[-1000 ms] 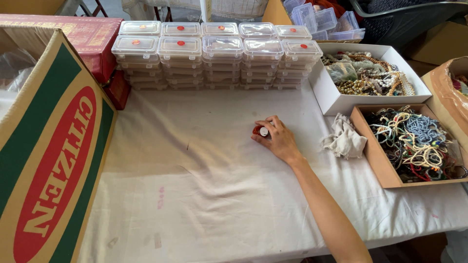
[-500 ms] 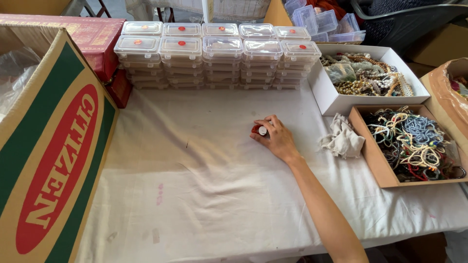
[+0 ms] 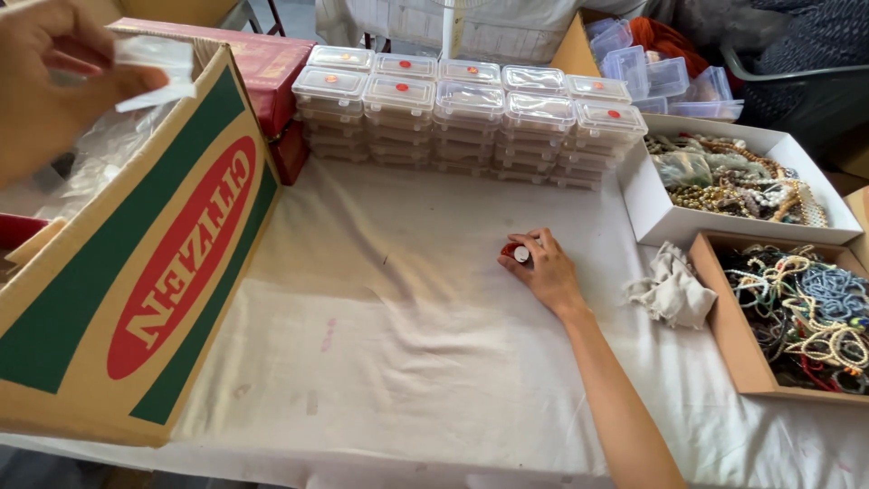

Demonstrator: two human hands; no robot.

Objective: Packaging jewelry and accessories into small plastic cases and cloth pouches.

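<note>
My right hand rests on the white tablecloth, its fingers closed around a small red bead bracelet with a round white piece. My left hand is raised at the upper left above a large cardboard box, pinching a small clear plastic bag between thumb and fingers. Crumpled clear plastic fills the open top of that box.
Stacks of small clear lidded boxes line the back of the table. At the right stand a white box of beaded jewellery and a brown tray of bead strings, with a crumpled grey cloth beside them. A red box sits behind the carton.
My left hand has come into view at the upper left, holding a clear plastic bag over the carton. The view has shifted left. My right hand stays on the bracelet.
</note>
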